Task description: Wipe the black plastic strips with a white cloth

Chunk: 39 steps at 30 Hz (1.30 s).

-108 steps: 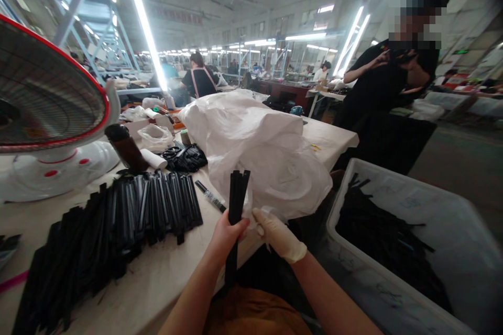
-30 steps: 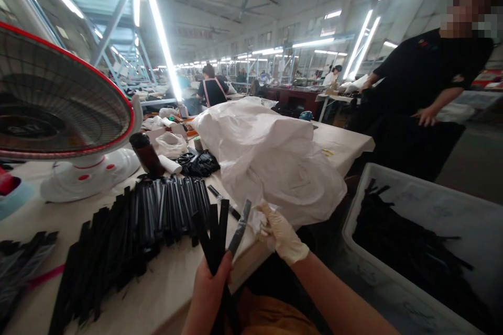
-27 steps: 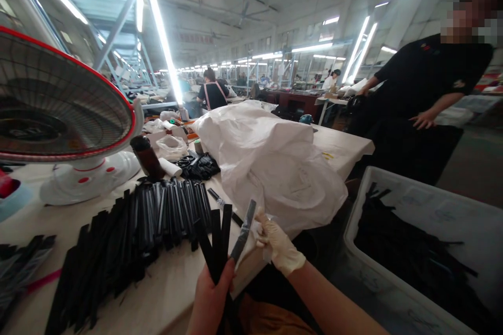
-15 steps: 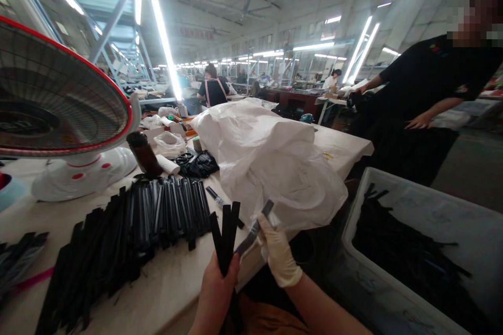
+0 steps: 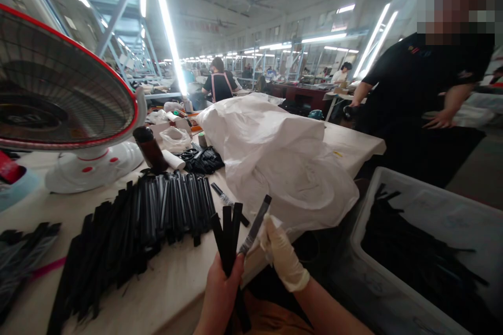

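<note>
- My left hand (image 5: 220,288) grips a fanned bunch of black strips (image 5: 227,238) upright above the near edge of the counter (image 5: 165,293).
- My gloved right hand (image 5: 281,256) pinches one strip (image 5: 255,225), angled away from the bunch; I judge I am separating it.
- Parting it cleanly calls for a steady left grip.
- A row of black strips (image 5: 157,209) lies on the counter to the left, a white bag (image 5: 283,167) just behind my hands, a bin (image 5: 424,251) to the right.
- A fan (image 5: 66,110) stands far left; a person in black (image 5: 416,89) stands beyond the bin.
</note>
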Available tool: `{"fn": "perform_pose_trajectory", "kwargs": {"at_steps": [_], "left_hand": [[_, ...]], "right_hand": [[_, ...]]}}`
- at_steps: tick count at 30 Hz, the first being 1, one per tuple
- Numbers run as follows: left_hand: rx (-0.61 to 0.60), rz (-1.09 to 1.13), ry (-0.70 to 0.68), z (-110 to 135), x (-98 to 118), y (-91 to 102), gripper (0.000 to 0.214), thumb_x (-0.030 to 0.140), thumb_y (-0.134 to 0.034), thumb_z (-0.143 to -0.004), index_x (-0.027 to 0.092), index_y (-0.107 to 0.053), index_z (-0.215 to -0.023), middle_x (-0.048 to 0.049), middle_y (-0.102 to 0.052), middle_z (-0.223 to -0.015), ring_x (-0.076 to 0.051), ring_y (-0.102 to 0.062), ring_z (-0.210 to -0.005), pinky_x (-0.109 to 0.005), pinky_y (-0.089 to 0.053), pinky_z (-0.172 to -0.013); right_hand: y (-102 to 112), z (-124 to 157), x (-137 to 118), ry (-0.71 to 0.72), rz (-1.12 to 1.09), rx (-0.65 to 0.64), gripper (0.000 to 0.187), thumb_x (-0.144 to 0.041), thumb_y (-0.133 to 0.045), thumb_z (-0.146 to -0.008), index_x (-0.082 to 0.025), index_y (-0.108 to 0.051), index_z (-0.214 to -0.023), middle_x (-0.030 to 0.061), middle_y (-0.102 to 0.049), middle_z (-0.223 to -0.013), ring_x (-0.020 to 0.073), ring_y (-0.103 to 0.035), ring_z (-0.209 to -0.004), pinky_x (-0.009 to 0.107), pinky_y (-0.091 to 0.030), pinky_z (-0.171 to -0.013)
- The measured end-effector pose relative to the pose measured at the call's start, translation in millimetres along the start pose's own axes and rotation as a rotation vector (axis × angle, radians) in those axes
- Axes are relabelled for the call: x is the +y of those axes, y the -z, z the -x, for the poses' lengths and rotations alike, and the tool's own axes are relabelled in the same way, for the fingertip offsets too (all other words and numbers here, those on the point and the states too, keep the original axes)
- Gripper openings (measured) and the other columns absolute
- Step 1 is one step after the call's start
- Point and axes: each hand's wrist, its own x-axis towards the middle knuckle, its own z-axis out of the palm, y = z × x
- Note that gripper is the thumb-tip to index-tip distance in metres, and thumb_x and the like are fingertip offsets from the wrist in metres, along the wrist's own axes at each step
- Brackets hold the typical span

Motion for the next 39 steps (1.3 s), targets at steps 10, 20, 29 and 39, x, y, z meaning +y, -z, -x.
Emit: {"fn": "perform_pose_trajectory", "kwargs": {"at_steps": [10, 20, 29, 39], "left_hand": [[0.208, 0.353, 0.154, -22, -4, 7.2, 0.033, 0.040, -0.070, -0.071, 0.012, -0.057, -0.083, -0.0037, -0.064, -0.062, -0.016, -0.061, -0.053, -0.023, -0.047, -0.048], [0.235, 0.506, 0.202, -101, 4, -13.1, 0.014, 0.016, -0.062, -0.070, 0.013, -0.055, -0.081, -0.0031, -0.062, -0.077, -0.012, -0.063, -0.065, -0.020, -0.050, -0.058], [-0.205, 0.413, 0.107, -23, 50, -28.5, 0.038, 0.042, -0.073, -0.064, 0.016, -0.052, -0.083, 0.0086, -0.046, -0.050, -0.007, -0.040, -0.041, -0.018, -0.031, -0.040], [-0.391, 0.232, -0.002, -13, 53, -6.7, 0.042, 0.055, -0.051, -0.081, 0.016, -0.049, -0.097, 0.0058, -0.050, -0.065, -0.004, -0.036, -0.039, -0.017, -0.027, -0.036]], "right_hand": [[-8, -18, -8, -0.126, -0.294, -0.075, 0.033, -0.040, -0.075, -0.064, -0.018, -0.067, -0.087, -0.0055, -0.051, -0.055, 0.0054, -0.038, -0.047, 0.020, -0.033, -0.047], [37, -43, -45, -0.169, -0.529, -0.084, 0.024, -0.037, -0.062, -0.074, -0.023, -0.068, -0.092, 0.0039, -0.069, -0.106, 0.0180, -0.059, -0.109, 0.030, -0.047, -0.089], [20, -22, -44, -0.036, -0.354, -0.123, 0.043, -0.056, -0.058, -0.076, -0.026, -0.063, -0.106, 0.0034, -0.067, -0.108, 0.0192, -0.060, -0.105, 0.033, -0.046, -0.088], [48, -21, -36, -0.029, 0.041, 0.006, 0.041, -0.052, -0.069, -0.068, -0.016, -0.052, -0.058, -0.0055, -0.046, -0.051, 0.0059, -0.040, -0.049, 0.022, -0.031, -0.050]]}}
